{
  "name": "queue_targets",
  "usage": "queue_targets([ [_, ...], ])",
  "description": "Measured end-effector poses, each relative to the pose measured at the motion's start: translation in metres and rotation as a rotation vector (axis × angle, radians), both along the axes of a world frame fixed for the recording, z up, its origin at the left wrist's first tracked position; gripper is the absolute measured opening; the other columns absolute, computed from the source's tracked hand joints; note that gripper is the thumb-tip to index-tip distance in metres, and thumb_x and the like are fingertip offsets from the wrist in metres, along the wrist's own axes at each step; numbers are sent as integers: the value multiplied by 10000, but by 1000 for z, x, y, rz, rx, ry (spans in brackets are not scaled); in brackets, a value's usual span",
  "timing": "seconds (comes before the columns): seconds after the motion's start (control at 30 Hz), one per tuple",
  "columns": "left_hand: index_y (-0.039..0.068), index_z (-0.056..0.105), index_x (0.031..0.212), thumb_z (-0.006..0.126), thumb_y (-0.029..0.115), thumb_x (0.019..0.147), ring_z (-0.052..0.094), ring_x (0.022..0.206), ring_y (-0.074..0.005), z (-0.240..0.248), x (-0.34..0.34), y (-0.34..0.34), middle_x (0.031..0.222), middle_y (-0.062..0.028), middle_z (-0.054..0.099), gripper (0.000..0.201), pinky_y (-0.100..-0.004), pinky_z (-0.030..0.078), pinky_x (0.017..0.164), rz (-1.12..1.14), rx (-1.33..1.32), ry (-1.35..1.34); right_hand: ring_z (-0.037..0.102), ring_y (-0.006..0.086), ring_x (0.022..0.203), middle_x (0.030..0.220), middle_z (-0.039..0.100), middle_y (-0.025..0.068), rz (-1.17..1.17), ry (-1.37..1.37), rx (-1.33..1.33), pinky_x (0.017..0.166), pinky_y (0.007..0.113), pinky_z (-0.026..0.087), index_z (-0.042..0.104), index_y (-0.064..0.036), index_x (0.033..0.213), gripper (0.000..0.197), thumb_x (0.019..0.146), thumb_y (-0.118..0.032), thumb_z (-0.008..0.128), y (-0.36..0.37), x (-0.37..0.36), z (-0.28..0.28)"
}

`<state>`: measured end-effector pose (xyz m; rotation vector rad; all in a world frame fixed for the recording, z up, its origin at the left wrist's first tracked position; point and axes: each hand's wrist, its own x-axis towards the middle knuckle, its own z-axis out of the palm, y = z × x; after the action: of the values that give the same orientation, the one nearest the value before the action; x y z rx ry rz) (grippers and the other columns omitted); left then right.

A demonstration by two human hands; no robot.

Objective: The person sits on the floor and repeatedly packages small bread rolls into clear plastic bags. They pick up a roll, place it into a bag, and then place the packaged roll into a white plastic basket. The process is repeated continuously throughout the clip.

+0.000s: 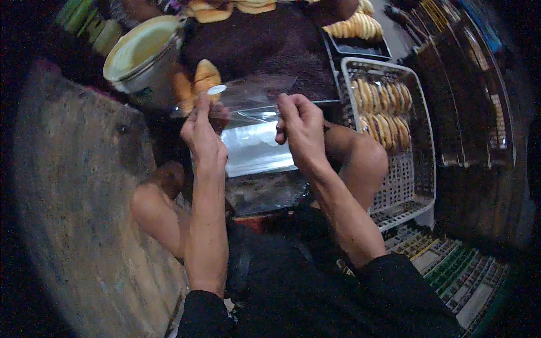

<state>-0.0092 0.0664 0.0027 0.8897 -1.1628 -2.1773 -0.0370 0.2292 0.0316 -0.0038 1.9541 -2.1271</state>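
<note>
A thin clear plastic bag (255, 100) stretches between my two hands over a stack of clear plastic bags (256, 149) in front of me. My left hand (204, 135) is closed on the bag's left side. At the other side, the curled fingers of my right hand (303, 127) pinch its edge. A small white oval (217, 89) shows just above my left fingertips; I cannot tell what it is. Right behind that hand lies a golden bread roll (206, 73), with a second, blurred one beside it to the left.
A white basket (431, 163) at the right holds two rows of filled buns (383, 97). A whitish bucket (143, 70) stands at the left. More bread lies along the dark tray's (253, 45) far edge. Another tray with bread (355, 31) sits far right. My bare knees flank the bag stack.
</note>
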Motion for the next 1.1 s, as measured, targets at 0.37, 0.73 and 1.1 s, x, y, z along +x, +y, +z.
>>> queue_targets([
  [0.37,21,501,1129,488,586,878,629,763,-198,-31,53,-127,928,-93,641,618,-292,485,567,621,11,-54,355,439,1256,1272,526,153,89,719,951,1025,625,214,519,-45,1224,622,762,-423,694,-154,-49,-125],
  [0.73,-4,440,1264,292,630,923,507,1154,-295,-16,9,-50,1279,-149,483,735,-415,512,899,-56,-384,107,546,261,1137,1246,538,195,348,-49,-325,1015,364,397,382,90,1319,567,834,-181,500,105,-74,47],
  [1.1,47,430,1298,539,524,882,537,1141,-229,-2,-17,66,1278,-86,512,642,-362,494,921,-308,239,342,469,340,1186,1224,514,183,-55,870,253,1026,406,355,551,-44,1110,436,755,-217,736,65,-20,36],
])
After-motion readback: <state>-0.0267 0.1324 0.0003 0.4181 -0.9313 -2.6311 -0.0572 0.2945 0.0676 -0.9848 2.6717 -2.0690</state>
